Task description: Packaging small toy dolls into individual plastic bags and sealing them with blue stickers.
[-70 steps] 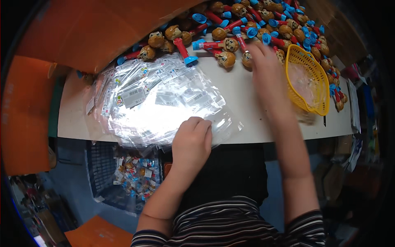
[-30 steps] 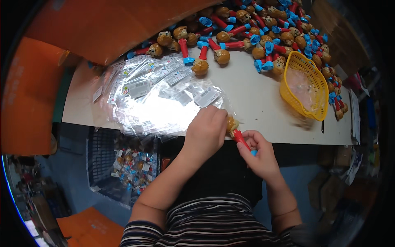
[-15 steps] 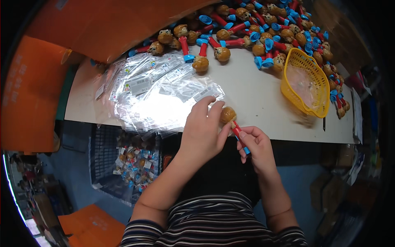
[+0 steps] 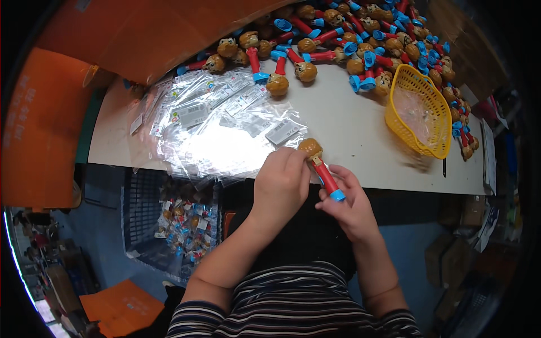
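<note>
In front of the table's near edge, my left hand point(image 4: 283, 181) is closed, pinching a candy dispenser point(image 4: 325, 175) just below its head. The dispenser has a brown-haired figure head, a red stick body and a blue foot; it tilts with the head up and to the left. My right hand point(image 4: 352, 205) is open beside the lower end, its fingers and thumb spread around the blue foot; whether they touch it I cannot tell. To the left, a heap of clear printed plastic bags point(image 4: 220, 127) covers the table, shiny with glare.
Many similar dispensers point(image 4: 366, 42) are piled along the table's back and right. A yellow basket point(image 4: 393, 121) with clear plastic inside stands at the right. Below the table point(image 4: 338, 132), a blue crate point(image 4: 135, 225) holds bagged dispensers. Orange cardboard point(image 4: 45, 129) stands at the left.
My left fingers have closed on the dispenser near its head. My right hand has loosened from the stick and spread its fingers. The dispenser has shifted slightly up and turned.
</note>
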Motion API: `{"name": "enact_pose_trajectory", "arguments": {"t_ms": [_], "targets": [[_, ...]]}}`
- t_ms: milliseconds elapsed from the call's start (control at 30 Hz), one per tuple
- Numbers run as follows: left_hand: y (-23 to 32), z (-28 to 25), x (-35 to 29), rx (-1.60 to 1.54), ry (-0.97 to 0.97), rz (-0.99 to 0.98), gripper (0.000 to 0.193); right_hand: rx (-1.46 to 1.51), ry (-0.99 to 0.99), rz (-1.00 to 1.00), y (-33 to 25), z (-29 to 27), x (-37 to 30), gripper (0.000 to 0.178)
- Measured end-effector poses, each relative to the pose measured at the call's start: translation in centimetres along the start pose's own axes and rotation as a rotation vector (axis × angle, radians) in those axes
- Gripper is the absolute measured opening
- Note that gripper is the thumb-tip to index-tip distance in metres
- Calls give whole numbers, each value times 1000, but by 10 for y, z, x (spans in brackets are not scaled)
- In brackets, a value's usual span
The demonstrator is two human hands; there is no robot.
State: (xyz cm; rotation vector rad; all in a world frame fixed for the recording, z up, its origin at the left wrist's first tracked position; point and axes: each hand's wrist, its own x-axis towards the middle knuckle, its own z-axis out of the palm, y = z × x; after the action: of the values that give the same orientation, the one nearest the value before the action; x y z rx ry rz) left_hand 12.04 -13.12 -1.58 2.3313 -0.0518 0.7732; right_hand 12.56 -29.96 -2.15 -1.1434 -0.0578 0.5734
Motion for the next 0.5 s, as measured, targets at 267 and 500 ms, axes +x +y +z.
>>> {"name": "enact_pose_trajectory", "arguments": {"t_ms": [267,500], "targets": [[5,-6,-8,-39,-15,15,17,-998,209,-807,11,-8,-2,34],[10,-15,-17,-3,-2,20,16,-739,180,-573,18,13,5,42]]}}
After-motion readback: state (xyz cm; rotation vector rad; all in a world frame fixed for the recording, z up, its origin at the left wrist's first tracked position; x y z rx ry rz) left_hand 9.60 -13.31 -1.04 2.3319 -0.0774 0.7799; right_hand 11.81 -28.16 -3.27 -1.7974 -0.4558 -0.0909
